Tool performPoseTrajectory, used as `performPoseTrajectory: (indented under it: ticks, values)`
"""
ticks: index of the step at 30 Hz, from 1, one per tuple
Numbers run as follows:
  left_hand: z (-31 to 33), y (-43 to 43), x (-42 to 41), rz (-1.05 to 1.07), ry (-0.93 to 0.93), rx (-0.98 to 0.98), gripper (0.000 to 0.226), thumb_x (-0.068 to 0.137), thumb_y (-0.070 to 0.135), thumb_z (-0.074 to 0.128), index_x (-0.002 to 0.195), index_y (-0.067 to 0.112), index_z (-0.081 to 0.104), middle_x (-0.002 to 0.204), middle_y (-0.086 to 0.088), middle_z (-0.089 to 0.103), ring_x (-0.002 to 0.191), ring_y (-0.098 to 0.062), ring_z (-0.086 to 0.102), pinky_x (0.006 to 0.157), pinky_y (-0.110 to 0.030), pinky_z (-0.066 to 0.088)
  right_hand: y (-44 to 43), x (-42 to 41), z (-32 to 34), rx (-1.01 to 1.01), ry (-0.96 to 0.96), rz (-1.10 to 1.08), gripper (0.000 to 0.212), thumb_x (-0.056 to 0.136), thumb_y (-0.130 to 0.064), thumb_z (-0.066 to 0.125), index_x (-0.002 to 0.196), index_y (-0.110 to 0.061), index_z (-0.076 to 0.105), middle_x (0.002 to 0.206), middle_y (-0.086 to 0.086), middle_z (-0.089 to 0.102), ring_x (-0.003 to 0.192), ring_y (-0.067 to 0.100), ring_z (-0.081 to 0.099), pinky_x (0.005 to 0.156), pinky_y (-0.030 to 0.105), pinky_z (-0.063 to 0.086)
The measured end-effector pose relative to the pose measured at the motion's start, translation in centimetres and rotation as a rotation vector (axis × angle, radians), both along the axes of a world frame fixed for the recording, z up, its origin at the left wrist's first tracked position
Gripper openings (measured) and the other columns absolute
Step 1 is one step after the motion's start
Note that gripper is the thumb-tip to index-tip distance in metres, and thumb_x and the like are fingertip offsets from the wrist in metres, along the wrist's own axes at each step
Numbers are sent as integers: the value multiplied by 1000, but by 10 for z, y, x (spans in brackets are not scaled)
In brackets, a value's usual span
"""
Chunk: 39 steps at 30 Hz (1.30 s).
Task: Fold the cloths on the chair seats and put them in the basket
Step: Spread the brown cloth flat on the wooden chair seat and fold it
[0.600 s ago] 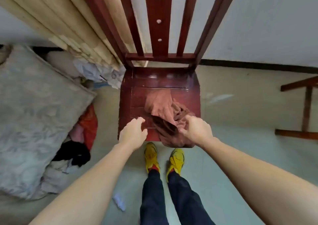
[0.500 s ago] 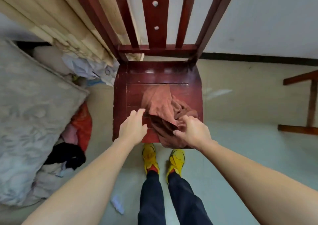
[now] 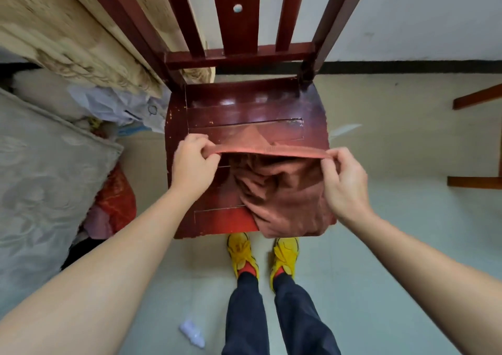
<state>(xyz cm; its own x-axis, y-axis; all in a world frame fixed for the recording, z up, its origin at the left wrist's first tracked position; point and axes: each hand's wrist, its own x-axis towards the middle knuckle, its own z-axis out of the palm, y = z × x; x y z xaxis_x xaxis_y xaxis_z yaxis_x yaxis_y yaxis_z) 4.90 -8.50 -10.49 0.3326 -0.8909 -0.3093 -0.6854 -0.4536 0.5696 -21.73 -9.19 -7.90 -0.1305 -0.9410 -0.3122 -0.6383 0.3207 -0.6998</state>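
Note:
A rust-brown cloth (image 3: 282, 191) lies crumpled on the dark red wooden chair seat (image 3: 244, 110), spilling over the seat's front right edge. My left hand (image 3: 194, 164) pinches one corner of the cloth at the seat's left side. My right hand (image 3: 343, 183) pinches the opposite corner at the right. Between the two hands the cloth's top edge is stretched taut, just above the seat. No basket is in view.
The chair's slatted back (image 3: 236, 15) rises in front of me. A padded grey mattress (image 3: 46, 180) and a pile of clothes (image 3: 114, 205) crowd the left. Another wooden frame (image 3: 475, 180) stands at the right. My yellow shoes (image 3: 263, 257) touch the seat's front. A small white scrap (image 3: 191, 333) lies on the floor.
Both hands have taken hold of the cloth and moved apart, pulling one edge straight and lifting it. The view has come closer to the chair.

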Motion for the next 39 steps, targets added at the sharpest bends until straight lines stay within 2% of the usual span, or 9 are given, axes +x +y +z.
performPoseTrajectory:
  ticks: [5, 9, 11, 14, 17, 23, 30, 34, 39]
  values:
    - [43, -55, 26, 400, 405, -80, 17, 80, 19, 64, 64, 20, 57, 67, -5, 55, 66, -17, 50, 65, -32, 42, -81, 13, 29, -60, 36, -40, 7, 89, -36, 56, 86, -29, 57, 88, 1, 70, 91, 28, 64, 80, 43, 51]
    - [47, -89, 36, 556, 466, -76, 22, 83, 20, 65, 64, 22, 54, 79, -8, 61, 83, -28, 64, 75, -44, 58, -122, 20, 31, -29, 246, -21, 19, 83, -50, 59, 88, -32, 60, 88, -6, 65, 94, 26, 61, 72, 30, 39]
    - [38, -98, 38, 600, 461, -57, 22, 86, 17, 63, 68, 22, 53, 87, -12, 62, 82, -29, 65, 60, -37, 58, -137, 21, 21, 29, 316, -17, 19, 85, -47, 58, 93, -30, 62, 98, -2, 69, 98, 28, 61, 75, 31, 40]
    - [19, -109, 41, 710, 583, 11, 14, 93, 13, 55, 82, 20, 52, 91, -12, 66, 67, -19, 68, 50, -27, 56, -157, 28, -3, 100, 147, -96, 6, 89, -31, 59, 89, -27, 62, 90, -2, 67, 95, 28, 64, 84, 36, 51]
    - [2, -114, 44, 797, 787, 22, 9, 98, 16, 49, 105, 17, 53, 88, -4, 67, 74, -14, 69, 63, -26, 57, -164, 35, -27, 67, -84, -225, 8, 89, -23, 59, 97, -24, 61, 80, -8, 61, 92, 24, 66, 89, 43, 53]
    - [-33, -59, 15, 778, 709, 332, 20, 90, 29, 64, 104, 16, 60, 88, -2, 65, 91, -20, 65, 68, -31, 52, -99, 26, -59, 291, 44, -239, 58, 75, -44, 74, 124, -19, 54, 108, 2, 64, 105, 24, 62, 93, 34, 47]
    - [-53, -26, -30, 731, 729, 418, 18, 81, 5, 57, 73, 16, 69, 72, -4, 69, 65, -16, 61, 60, -26, 51, -21, 21, -86, 482, 105, 58, 27, 70, -50, 71, 76, -25, 64, 74, -6, 69, 79, 25, 67, 74, 38, 53]
    - [-46, -18, -37, 714, 833, 389, 23, 86, 0, 50, 72, 12, 62, 56, -1, 62, 57, -17, 55, 56, -25, 47, -7, 12, -86, 474, -70, -107, 24, 84, -40, 63, 78, -17, 64, 74, 6, 72, 77, 33, 69, 76, 44, 56]
    - [-44, 4, -41, 868, 801, 411, 15, 93, 15, 55, 80, 12, 63, 83, -8, 69, 77, -23, 63, 72, -34, 53, 7, 1, -77, 352, -42, -218, 23, 93, -26, 56, 80, -7, 56, 74, 7, 64, 77, 27, 60, 75, 40, 48]
